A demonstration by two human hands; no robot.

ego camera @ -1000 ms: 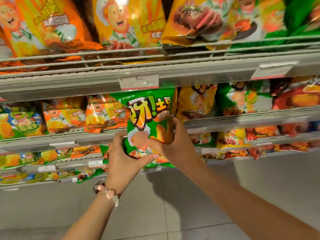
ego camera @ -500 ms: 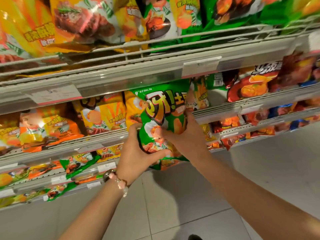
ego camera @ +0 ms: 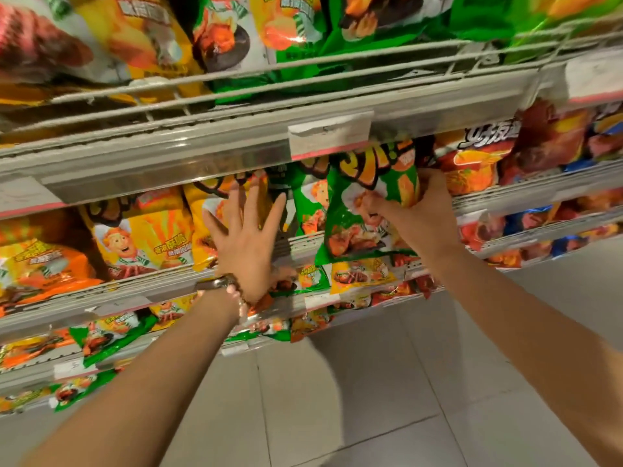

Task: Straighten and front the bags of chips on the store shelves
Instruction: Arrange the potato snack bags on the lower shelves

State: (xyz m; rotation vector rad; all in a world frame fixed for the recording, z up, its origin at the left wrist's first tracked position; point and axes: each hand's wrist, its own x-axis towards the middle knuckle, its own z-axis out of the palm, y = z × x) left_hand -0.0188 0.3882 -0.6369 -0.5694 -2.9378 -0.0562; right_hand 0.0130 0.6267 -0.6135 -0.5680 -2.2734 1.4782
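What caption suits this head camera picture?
Right hand grips a green chip bag at the shelf; left hand, fingers spread, reaches toward yellow bags.

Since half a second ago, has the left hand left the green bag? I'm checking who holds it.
Yes. The left hand let go and moved left along the shelf rail, fingers spread on the yellow bag. Only the right hand grips the green bag.

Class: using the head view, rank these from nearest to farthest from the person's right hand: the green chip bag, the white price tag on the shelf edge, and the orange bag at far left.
1. Green chip bag: gripped by the right hand.
2. White price tag: above and left, on the shelf rail.
3. Orange bag: far left, beyond the left hand.
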